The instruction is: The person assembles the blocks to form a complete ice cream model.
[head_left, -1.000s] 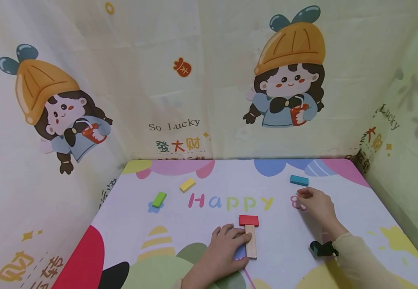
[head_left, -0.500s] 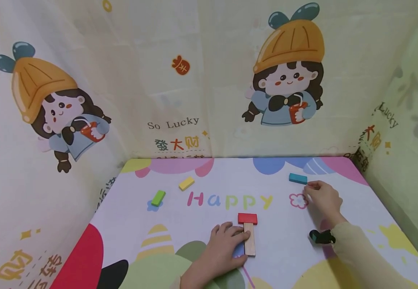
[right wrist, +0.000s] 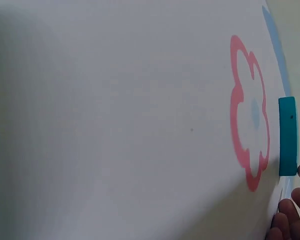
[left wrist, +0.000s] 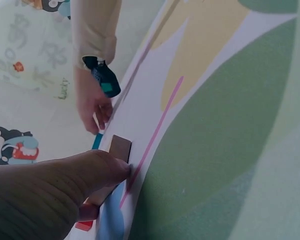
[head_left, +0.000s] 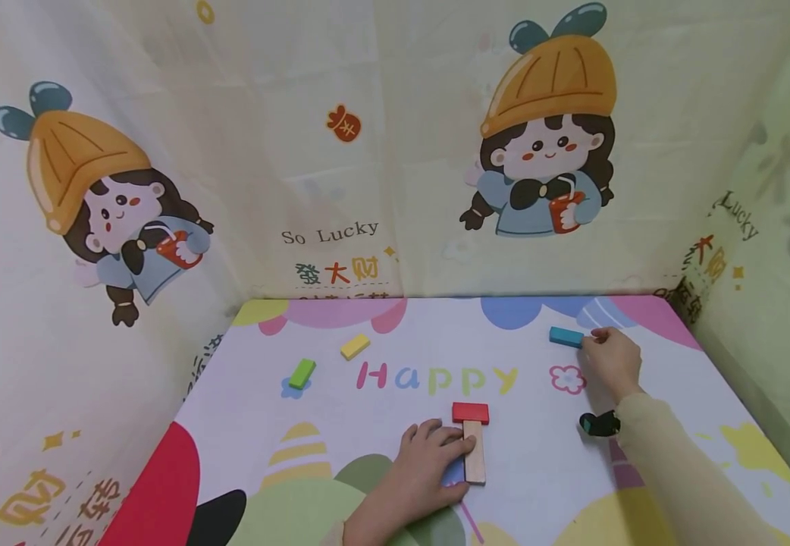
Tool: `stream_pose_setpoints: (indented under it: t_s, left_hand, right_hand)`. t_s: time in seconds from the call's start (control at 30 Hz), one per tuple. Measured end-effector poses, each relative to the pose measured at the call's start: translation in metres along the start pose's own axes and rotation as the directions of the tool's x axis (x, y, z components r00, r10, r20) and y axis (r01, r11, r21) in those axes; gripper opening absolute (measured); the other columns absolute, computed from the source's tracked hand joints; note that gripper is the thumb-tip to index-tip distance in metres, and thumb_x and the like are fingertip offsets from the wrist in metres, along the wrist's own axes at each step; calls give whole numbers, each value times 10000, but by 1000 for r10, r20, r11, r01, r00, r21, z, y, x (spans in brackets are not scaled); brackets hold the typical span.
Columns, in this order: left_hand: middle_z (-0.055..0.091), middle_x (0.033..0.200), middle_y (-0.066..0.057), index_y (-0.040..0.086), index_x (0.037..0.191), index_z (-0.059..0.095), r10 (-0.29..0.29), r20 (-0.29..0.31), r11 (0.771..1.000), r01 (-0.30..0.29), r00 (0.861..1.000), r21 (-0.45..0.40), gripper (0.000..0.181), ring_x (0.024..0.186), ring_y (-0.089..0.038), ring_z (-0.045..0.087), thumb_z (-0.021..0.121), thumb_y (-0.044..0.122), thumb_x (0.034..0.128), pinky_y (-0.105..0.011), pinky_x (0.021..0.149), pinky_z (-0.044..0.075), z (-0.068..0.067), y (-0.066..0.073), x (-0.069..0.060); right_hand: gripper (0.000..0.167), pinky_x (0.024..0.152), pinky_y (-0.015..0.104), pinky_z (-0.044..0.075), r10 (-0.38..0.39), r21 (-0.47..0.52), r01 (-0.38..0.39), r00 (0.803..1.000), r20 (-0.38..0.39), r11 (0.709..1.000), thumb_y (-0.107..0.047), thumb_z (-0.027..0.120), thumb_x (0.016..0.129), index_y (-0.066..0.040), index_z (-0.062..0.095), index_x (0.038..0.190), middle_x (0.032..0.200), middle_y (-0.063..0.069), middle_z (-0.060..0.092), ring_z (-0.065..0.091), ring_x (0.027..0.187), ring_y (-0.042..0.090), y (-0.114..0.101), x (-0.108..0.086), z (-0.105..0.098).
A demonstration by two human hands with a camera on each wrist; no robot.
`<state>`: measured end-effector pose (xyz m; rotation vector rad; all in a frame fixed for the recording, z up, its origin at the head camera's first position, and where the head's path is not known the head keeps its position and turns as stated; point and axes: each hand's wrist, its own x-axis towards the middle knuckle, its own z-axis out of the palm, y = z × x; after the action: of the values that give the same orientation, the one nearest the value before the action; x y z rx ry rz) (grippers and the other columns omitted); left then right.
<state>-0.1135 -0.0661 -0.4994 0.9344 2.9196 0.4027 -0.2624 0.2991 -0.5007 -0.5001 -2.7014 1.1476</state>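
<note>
My left hand [head_left: 417, 472] holds a plain wooden block [head_left: 474, 453] on the table, its index fingertip on the block and its thumb near the block's lower left corner. In the left wrist view, the thumb lies against the wooden block [left wrist: 120, 146]. Across the far end of that block lies a red block [head_left: 470, 412], making a T shape. My right hand [head_left: 615, 359] is at the right end of a blue block [head_left: 565, 337] toward the back right. In the right wrist view, one fingertip meets the end of the blue block [right wrist: 288, 135], while another digit stays apart from it.
A green block [head_left: 302, 374] and a yellow block [head_left: 355, 346] lie toward the back left of the printed table mat [head_left: 395, 334]. Cloth walls [head_left: 429, 152] with cartoon prints stand behind and at both sides. A dark device [head_left: 598, 424] is on the right wrist.
My right hand has moved away from me, from near the printed flower to the right end of the blue block. The left hand stays on the wooden block.
</note>
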Motion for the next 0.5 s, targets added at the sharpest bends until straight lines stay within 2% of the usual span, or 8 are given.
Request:
stream_pose_setpoints:
  t_s: [0.23, 0.33, 0.5]
  left_hand:
    - [591, 1428, 72, 381, 1449, 589, 8, -7, 1000, -8, 1000, 5, 564, 1358, -294, 481, 738, 438, 907, -625, 1051, 424, 4, 0, 1]
    - [587, 1430, 71, 385, 1456, 580, 11, -14, 1000, -11, 1000, 11, 574, 1359, -297, 479, 737, 437, 906, -626, 1053, 422, 6, -1, 0]
    - [588, 1424, 72, 388, 1458, 577, 12, -21, 1000, -12, 1000, 21, 575, 1352, -297, 485, 728, 454, 907, -632, 1046, 426, 7, -2, -1]
  right_hand:
    - [407, 918, 545, 439, -94, -11, 93, 995, -41, 996, -148, 559, 948, 135, 615, 1235, 1132, 320, 652, 583, 1049, 459, -4, 4, 7]
    - [390, 903, 529, 449, -111, -13, 111, 993, -45, 994, -129, 555, 946, 131, 633, 1227, 1123, 318, 665, 593, 1042, 453, -6, 5, 9]
    - [375, 882, 514, 491, -118, -13, 118, 993, -7, 993, -125, 557, 966, 134, 646, 1222, 1141, 333, 676, 601, 1062, 454, -12, 2, 11]
